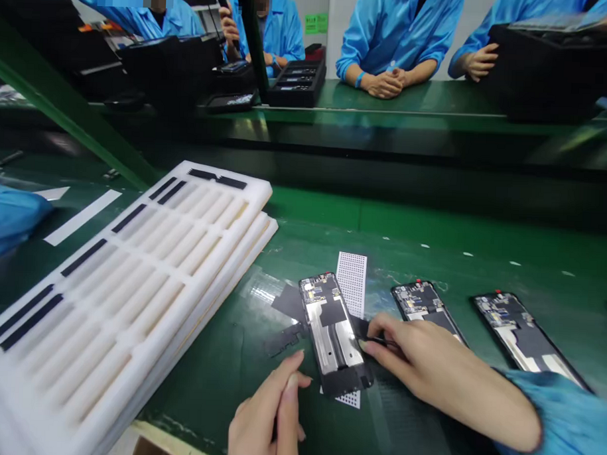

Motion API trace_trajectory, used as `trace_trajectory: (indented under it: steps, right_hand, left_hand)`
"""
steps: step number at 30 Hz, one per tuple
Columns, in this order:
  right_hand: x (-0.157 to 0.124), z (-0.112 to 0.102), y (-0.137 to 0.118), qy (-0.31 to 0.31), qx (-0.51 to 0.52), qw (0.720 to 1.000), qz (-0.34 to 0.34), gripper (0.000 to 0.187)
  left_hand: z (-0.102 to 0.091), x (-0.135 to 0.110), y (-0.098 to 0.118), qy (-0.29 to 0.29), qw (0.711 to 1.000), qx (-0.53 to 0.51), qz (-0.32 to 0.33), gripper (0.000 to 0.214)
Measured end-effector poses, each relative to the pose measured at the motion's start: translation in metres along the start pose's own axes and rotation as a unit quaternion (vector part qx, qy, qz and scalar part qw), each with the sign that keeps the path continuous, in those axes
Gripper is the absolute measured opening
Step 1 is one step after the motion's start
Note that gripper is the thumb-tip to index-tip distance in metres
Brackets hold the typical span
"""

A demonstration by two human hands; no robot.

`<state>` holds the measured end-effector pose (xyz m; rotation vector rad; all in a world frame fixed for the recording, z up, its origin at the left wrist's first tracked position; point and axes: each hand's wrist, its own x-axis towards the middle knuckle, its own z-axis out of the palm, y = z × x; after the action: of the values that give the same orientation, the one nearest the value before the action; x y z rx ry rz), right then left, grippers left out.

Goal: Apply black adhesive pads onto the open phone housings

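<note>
A phone with its back off (pixel 329 334) lies before me, showing its circuit board and silvery frame. A black sheet piece (pixel 346 380) covers its near end. My right hand (pixel 413 357) is at the phone's right edge, its thumb and forefinger pinched on a thin dark tool that looks like tweezers (pixel 379 340). Near the phone's lower left is my left hand (pixel 272 412), thumb against forefinger, with nothing visible between them. Black cut pieces (pixel 284 338) lie left of the phone. Partly under it is a white perforated strip (pixel 351 275).
Two more opened phones (pixel 425 301) (pixel 522 328) lie to the right, one partly behind my right hand. Stacked white foam trays (pixel 184 230) with slots and black strips fill the left. Co-workers in blue sit beyond the green bench, near black bins (pixel 552 70). A blue sleeve (pixel 10 217) shows at far left.
</note>
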<state>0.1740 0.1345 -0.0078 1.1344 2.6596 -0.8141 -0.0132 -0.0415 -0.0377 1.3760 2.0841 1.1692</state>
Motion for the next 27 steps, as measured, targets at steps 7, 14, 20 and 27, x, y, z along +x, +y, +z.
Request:
trace_trajectory:
  steps: [7, 14, 20, 27]
  right_hand:
    - [0.007, 0.025, -0.005, 0.022, 0.026, 0.999, 0.016, 0.031]
    - [0.026, -0.066, 0.009, 0.262, 0.241, 0.933, 0.055, 0.061]
    - [0.08, -0.077, 0.051, 0.294, 0.45, 0.838, 0.093, 0.063]
    - [0.043, -0.057, 0.053, 0.156, 0.347, 0.925, -0.002, 0.044]
  left_hand:
    - [0.007, 0.023, -0.006, -0.035, 0.998, 0.003, 0.048, 0.031]
    - [-0.005, 0.055, -0.009, -0.061, 0.958, 0.185, 0.211, 0.024]
    - [0.007, 0.093, 0.013, -0.093, 0.888, 0.329, 0.306, 0.032]
    - [0.017, 0.108, 0.016, -0.18, 0.851, 0.308, 0.387, 0.035]
